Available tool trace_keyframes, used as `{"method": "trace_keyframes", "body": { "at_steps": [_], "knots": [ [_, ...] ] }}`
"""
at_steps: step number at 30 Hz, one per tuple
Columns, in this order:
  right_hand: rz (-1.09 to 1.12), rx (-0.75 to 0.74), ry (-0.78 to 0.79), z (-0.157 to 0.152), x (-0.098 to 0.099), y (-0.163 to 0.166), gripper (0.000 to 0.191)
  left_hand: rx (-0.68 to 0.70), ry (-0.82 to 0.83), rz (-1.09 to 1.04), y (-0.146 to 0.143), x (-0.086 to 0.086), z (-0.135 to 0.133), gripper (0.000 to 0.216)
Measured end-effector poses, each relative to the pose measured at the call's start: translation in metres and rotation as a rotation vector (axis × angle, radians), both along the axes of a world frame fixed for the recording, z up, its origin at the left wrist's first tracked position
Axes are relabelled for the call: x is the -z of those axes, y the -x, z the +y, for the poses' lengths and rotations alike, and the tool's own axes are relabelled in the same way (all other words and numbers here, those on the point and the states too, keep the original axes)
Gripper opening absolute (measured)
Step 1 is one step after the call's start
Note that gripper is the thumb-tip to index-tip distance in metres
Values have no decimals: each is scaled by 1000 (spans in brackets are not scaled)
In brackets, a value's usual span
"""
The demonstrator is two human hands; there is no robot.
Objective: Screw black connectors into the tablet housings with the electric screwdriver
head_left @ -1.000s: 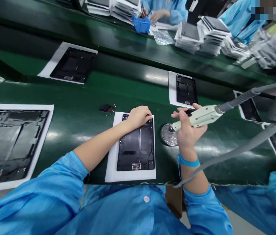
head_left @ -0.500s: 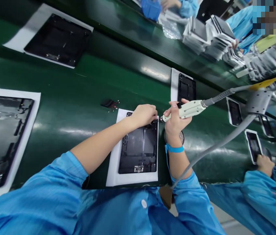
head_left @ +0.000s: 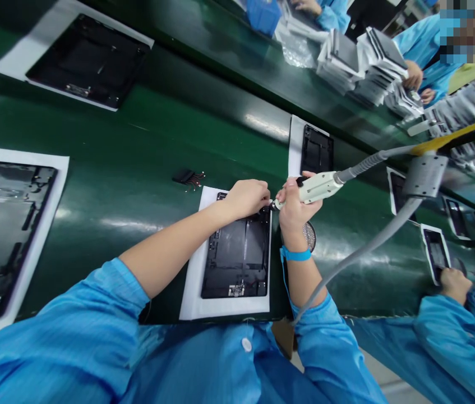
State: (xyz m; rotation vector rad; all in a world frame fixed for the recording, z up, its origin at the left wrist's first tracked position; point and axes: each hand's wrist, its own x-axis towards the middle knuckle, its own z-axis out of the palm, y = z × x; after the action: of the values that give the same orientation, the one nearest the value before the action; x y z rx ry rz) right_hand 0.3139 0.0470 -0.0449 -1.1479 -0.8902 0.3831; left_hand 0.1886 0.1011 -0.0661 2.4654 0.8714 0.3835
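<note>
the right hand (head_left: 296, 216) is wrapped firmly round a pale corded tool (head_left: 318, 187), its tip by the one o'clock corner of the black tablet shell (head_left: 235, 261), which lies on a white sheet (head_left: 193, 286). the left hand (head_left: 246, 199) curls over the shell's edge towards one o'clock; whether it pinches anything i cannot tell. a black wired part (head_left: 184, 177) lies at eleven o'clock from the shell.

Blue sleeves (head_left: 90, 331), round white button (head_left: 246, 344), blue wristband (head_left: 296, 255).
</note>
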Motion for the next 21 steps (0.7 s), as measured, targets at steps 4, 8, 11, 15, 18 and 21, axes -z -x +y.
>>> {"method": "trace_keyframes", "body": {
  "at_steps": [4,8,11,15,18,21],
  "knots": [
    [-18,4,21,-4,-7,-5,47,-2,-1,15,1,-3,0,19],
    [-114,137,-19,-34,-23,-30,40,-14,10,-20,0,1,1,19],
    [-154,210,-81,-65,-29,-52,36,-20,14,-56,-1,5,2,17],
    [-166,284,-39,-93,-21,-68,36,-23,18,-34,-1,5,2,17],
    [-145,313,-49,-98,-13,-71,35,-18,4,-13,0,4,3,20],
    [-156,347,-79,-96,-10,-75,35,-23,1,-9,0,5,4,21]
  ]
}}
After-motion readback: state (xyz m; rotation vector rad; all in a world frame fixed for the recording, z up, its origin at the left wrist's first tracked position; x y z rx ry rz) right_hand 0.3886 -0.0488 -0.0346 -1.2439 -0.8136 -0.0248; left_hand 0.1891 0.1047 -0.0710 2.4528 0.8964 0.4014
